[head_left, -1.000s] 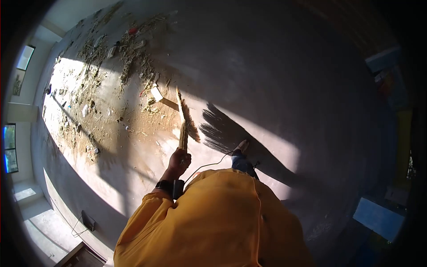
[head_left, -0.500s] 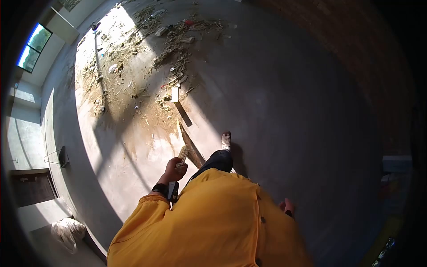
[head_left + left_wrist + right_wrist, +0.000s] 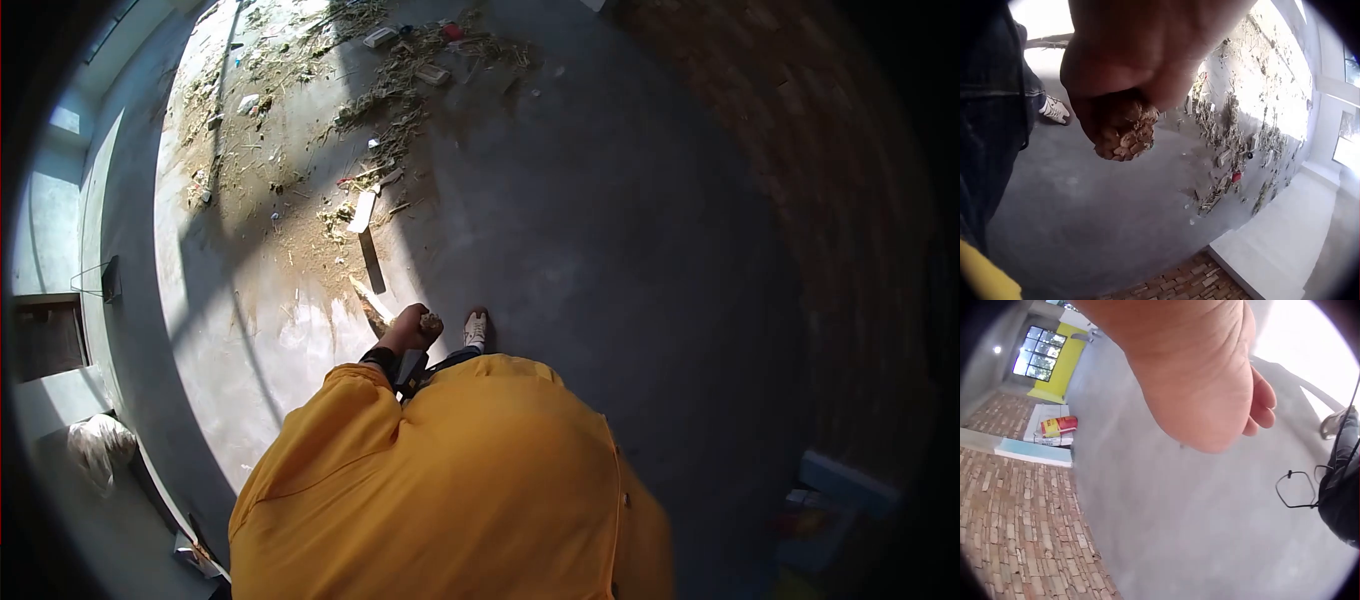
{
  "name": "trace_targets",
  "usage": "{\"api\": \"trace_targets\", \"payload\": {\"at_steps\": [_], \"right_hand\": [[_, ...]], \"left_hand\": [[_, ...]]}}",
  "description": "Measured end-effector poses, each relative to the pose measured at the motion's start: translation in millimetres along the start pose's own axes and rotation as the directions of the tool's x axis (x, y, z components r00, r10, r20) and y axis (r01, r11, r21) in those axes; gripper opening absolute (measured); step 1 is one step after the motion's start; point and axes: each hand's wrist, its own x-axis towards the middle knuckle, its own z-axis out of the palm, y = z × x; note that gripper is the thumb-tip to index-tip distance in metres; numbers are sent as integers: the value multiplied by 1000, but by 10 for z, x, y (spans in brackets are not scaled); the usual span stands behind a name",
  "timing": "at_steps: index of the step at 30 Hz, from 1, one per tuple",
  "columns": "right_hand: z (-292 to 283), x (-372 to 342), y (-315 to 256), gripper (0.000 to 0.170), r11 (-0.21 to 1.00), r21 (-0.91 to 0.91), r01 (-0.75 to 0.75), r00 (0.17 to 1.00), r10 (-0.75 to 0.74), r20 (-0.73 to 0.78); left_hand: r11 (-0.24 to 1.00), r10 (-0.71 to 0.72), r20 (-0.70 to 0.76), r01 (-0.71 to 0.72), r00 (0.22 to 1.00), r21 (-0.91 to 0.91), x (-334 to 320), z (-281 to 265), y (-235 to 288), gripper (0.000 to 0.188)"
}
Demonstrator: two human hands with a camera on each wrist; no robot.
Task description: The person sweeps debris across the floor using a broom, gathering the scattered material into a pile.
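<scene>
Rn L hand (image 3: 406,328) is clamped round the broom (image 3: 370,299) near its butt, long axis slanting up-left twd straw litter (image 3: 388,98) at upper ctr-left; R hand (image 3: 1194,394), loosely curled w/ nothing visible in it, is outside head view.

Super contrasty light here. In the head view, hard sun hits the left of the floor (image 3: 300,340), cut by dark shadow bars, and the board (image 3: 362,212) throws a crisp one. The right side and bricks (image 3: 790,110) are pretty murky. Left wrist cam: blown-out sunny patches, left hand (image 3: 1141,56) mostly in shade. Right wrist is brighter, right hand (image 3: 1200,387) kinda soft, glare top right, bright window (image 3: 1040,353). All three bend and go black at the corners.
</scene>
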Motion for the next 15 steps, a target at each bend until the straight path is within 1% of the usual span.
{"api": "trace_targets", "payload": {"at_steps": [2,4,5,8,9,10,12,13,14,15], "right_hand": [[-60,230,-370,26,1000,-5,-5,1000,5,2],[-121,501,-728,27,1000,-10,-8,1000,8,3],[-148,638,-899,27,1000,-18,-10,1000,10,7],[-181,1108,-1447,27,997,-69,-23,999,26,45],[-193,1284,-1642,27,995,-94,-26,998,32,63],[-207,1456,-1845,28,993,-114,-25,996,34,77],[-258,1840,-2299,28,986,-167,-19,993,37,108],[-274,2022,-2590,28,981,-196,-9,992,34,124],[-263,2211,-2863,28,977,-215,-2,991,31,132],[-291,2371,-3128,28,973,-232,-1,991,32,132]], "left_hand": [[995,75,56,-71,996,-71,32,183,32,7],[980,166,-31,-168,986,-104,0,389,-18,9],[974,199,-4,-198,980,-114,66,386,-31,11],[957,240,-73,-248,968,-147,170,384,-115,12],[931,275,-140,-300,951,-208,178,403,-187,14],[916,290,-153,-320,945,-242,229,365,-236,14],[863,339,-133,-364,931,-351,342,239,-381,15],[870,280,11,-249,960,-426,255,271,-549,15],[819,387,-2,-345,922,-457,300,291,-734,14],[770,474,-79,-456,877,-446,329,349,-921,13]]}}
